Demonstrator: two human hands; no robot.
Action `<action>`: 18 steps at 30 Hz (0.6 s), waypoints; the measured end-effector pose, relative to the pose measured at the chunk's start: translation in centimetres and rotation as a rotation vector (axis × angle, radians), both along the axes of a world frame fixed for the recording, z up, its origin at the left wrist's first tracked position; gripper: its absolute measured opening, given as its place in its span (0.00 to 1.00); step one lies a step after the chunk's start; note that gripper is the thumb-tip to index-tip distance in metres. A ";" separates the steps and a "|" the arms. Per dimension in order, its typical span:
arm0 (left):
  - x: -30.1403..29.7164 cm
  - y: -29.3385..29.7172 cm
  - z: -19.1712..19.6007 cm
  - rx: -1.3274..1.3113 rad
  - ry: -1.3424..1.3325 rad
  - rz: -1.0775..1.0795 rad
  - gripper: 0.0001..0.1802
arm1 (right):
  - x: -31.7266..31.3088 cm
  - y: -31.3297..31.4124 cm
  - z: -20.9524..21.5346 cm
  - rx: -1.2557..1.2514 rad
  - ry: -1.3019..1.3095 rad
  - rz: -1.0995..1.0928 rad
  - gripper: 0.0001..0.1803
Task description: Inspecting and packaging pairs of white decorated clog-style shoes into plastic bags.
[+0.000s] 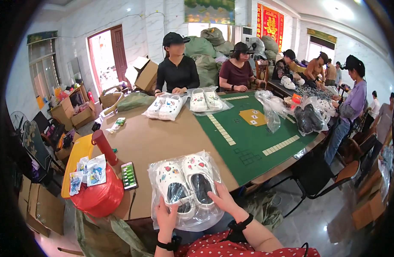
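A pair of white clogs (169, 174) with colourful charms and dark insoles lies in a clear plastic bag (153, 182) at the near edge of the table. My left hand (166, 216) grips the bag at the heel end of the left clog, thumb on top. On the other side, my right hand (224, 200) holds the bag beside the right clog's heel, its thumb pressed on the plastic. The fingers of both hands are partly hidden beneath the bag.
Left of the bag are a phone (129, 176), a red bottle (104, 147) and a red plastic-wrapped bundle (98, 197) with small packets on it. Bagged white clogs (166, 106) lie across the brown table (162, 139). A green mat (244, 158) covers its right part. Several people sit or stand around; a chair (306, 177) stands right.
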State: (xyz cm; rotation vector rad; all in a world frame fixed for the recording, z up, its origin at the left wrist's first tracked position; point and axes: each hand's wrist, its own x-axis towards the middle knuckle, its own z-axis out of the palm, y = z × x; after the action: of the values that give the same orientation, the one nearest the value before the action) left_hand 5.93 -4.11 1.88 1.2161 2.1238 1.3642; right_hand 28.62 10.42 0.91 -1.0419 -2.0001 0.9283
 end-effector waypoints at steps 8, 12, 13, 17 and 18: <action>0.0 0.2 -0.5 0.031 -0.009 0.014 0.46 | 0.1 0.1 -0.2 -0.021 -0.011 -0.007 0.42; 0.0 0.0 -0.3 0.030 0.001 -0.016 0.46 | 0.1 -0.3 0.4 -0.031 -0.011 -0.012 0.42; 0.1 -0.1 -0.1 0.020 -0.014 -0.007 0.46 | 0.1 -0.3 0.4 -0.029 -0.011 -0.014 0.42; 0.0 -0.5 -0.3 -0.001 -0.017 0.006 0.46 | 0.0 -0.7 0.2 -0.024 -0.011 -0.010 0.42; -0.1 -0.7 -0.4 -0.004 -0.019 0.008 0.46 | 0.0 -0.9 0.1 -0.027 -0.006 -0.008 0.42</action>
State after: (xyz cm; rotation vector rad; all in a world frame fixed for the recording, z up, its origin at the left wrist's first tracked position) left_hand 5.84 -4.81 1.48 1.1899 2.1195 1.3691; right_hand 28.62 9.56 1.04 -1.0671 -1.9921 0.9513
